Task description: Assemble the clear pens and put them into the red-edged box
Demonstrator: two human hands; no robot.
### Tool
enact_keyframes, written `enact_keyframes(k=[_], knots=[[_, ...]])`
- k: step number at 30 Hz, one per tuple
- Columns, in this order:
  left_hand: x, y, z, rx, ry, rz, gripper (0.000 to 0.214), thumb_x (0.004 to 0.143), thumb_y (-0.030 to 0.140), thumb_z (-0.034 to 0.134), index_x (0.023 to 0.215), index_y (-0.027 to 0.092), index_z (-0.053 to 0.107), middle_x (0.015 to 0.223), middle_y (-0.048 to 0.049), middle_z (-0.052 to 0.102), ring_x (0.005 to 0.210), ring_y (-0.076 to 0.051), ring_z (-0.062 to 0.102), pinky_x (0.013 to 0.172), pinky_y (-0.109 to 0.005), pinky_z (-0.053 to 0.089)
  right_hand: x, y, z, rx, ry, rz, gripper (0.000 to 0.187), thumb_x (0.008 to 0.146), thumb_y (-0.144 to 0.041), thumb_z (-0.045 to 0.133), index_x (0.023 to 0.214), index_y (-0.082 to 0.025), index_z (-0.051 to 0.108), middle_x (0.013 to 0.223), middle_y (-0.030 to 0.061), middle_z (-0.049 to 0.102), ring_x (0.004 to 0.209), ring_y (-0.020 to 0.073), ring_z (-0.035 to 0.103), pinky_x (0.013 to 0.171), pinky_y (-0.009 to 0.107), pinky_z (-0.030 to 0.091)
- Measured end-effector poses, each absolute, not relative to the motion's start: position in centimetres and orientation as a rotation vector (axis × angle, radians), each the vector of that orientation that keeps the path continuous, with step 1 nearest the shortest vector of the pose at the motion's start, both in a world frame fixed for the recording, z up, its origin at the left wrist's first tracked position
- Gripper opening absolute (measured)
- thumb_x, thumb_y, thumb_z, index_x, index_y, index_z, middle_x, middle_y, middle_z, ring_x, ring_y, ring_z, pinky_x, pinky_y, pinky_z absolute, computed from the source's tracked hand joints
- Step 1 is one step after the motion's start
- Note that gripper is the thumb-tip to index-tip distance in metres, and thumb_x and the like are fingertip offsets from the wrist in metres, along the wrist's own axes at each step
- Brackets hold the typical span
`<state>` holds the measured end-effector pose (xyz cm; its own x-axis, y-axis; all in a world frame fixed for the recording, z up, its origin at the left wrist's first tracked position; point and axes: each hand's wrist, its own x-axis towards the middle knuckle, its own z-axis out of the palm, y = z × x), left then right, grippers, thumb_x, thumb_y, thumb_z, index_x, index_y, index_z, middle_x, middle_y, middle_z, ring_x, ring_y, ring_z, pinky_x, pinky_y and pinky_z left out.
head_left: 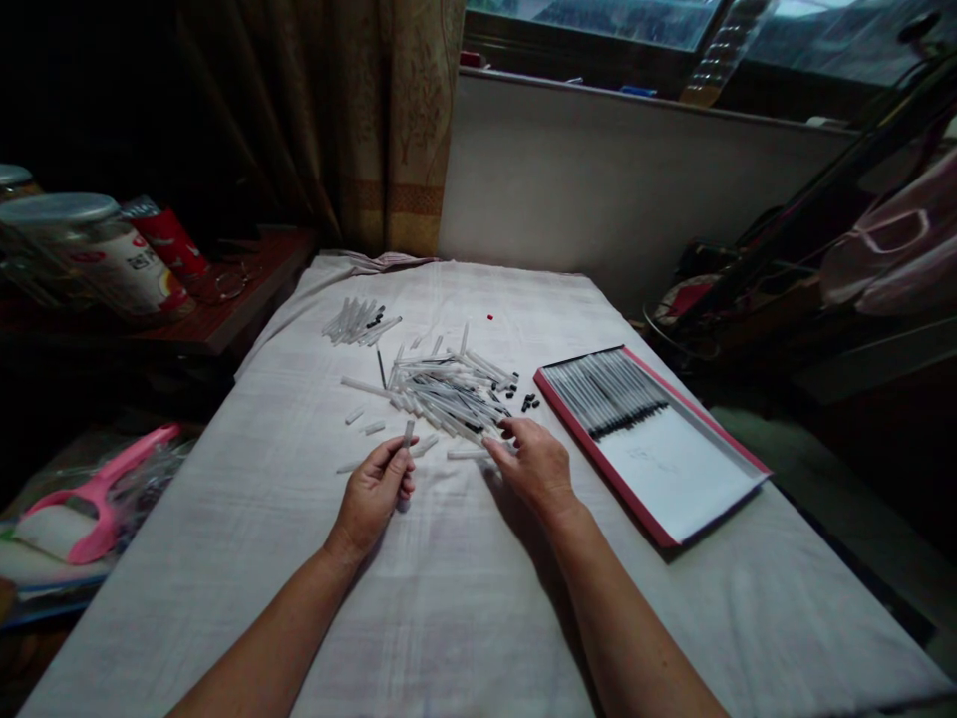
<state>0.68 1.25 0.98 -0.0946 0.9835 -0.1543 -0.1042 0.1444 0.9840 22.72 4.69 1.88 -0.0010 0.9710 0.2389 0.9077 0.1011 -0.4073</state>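
Observation:
My left hand (378, 491) is closed round a short clear plastic tube (408, 433) that stands up out of its fingers. My right hand (532, 461) lies palm down at the near edge of a loose pile of clear pen barrels (447, 391), its fingertips touching the barrels there; the fingers are spread. Small black caps (529, 402) lie scattered at the pile's right side. A red-rimmed shallow box lid (677, 477) to the right holds a neat row of assembled pens (607, 391).
A white cloth (464, 598) covers the table. A second small bunch of barrels (359, 321) lies farther back on the left. Jars (97, 249) stand on a side shelf at the left, and a pink-handled tool (97, 494) lies below. A curtain and wall are behind.

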Motion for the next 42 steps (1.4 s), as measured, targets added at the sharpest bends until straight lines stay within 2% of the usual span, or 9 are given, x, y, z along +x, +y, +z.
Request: enact_keyframes(k=[5,12,16,19,22,24,27,42], knots=[[0.5,1.1,0.7,0.98,1.302,1.181,0.057,0.07,0.057,0.07,0.11,0.016,0.068,0.071,0.0023,0.058,0.054,-0.008,0.054,0.042,-0.017,0.04,22.4,4.8,1.7,-1.936,-2.01,0.168,0.019,0.09,-0.032,0.055,0.097,-0.025,0.071,0.096,0.0055,0.071,0.089,0.0207,0.064,0.071,0.028,0.043],[0.5,1.1,0.0,1.091,1.35,1.204,0.05,0.073,0.051,0.069,0.108,0.015,0.068,0.069,0.0013,0.061,0.053,-0.009,0.055,0.046,-0.02,0.042,22.8,4.9,1.4,-1.945,-2.002,0.169,0.02,0.091,-0.032,0.055,0.097,-0.023,0.072,0.096,0.0069,0.072,0.088,0.0213,0.065,0.072,0.029,0.044],[0.4,1.0,-0.4,1.244,1.368,1.248,0.034,0.079,0.042,0.065,0.102,0.017,0.066,0.066,0.0026,0.061,0.055,-0.01,0.057,0.054,-0.022,0.048,23.5,5.2,0.8,-1.852,-1.888,0.181,0.017,0.087,-0.027,0.057,0.092,-0.021,0.073,0.092,0.0067,0.073,0.082,0.0205,0.065,0.071,0.03,0.045],[0.1,1.0,-0.4,1.426,1.413,1.306,0.024,0.082,0.035,0.063,0.098,0.019,0.068,0.076,-0.0006,0.067,0.067,-0.013,0.063,0.065,-0.025,0.052,24.3,5.3,0.8,-1.638,-1.649,0.249,0.019,0.084,-0.03,0.058,0.087,-0.019,0.073,0.087,0.007,0.073,0.074,0.0185,0.065,0.069,0.03,0.047],[-0.2,1.0,-0.2,1.647,1.421,1.351,0.017,0.084,0.031,0.062,0.095,0.02,0.071,0.091,-0.0043,0.071,0.085,-0.017,0.067,0.08,-0.029,0.053,24.5,5.1,1.5,-1.425,-1.33,0.462,0.023,0.082,-0.038,0.061,0.086,-0.017,0.071,0.082,0.007,0.073,0.068,0.0175,0.065,0.058,0.027,0.048],[-0.4,1.0,-0.1,1.753,1.425,1.357,0.016,0.086,0.028,0.061,0.095,0.02,0.072,0.093,-0.0046,0.072,0.09,-0.017,0.067,0.085,-0.029,0.052,24.3,4.7,2.4,-1.33,-1.164,0.614,0.025,0.08,-0.04,0.063,0.086,-0.017,0.07,0.078,0.0063,0.073,0.064,0.0167,0.065,0.051,0.025,0.046],[-0.5,1.0,0.0,1.841,1.444,1.358,0.016,0.088,0.027,0.06,0.098,0.021,0.072,0.094,-0.0042,0.072,0.09,-0.017,0.067,0.085,-0.028,0.052,23.6,3.9,3.5,-1.227,-1.082,0.725,0.022,0.08,-0.038,0.065,0.083,-0.017,0.069,0.073,0.0046,0.072,0.058,0.0142,0.063,0.047,0.023,0.044],[-0.7,1.1,-0.2,1.957,1.477,1.32,0.017,0.09,0.027,0.059,0.1,0.021,0.071,0.093,-0.0043,0.072,0.089,-0.017,0.068,0.081,-0.027,0.052,23.3,3.1,4.2,-1.107,-1.112,0.77,0.009,0.08,-0.027,0.068,0.08,-0.018,0.071,0.071,0.0019,0.072,0.057,0.0116,0.061,0.05,0.022,0.048]])
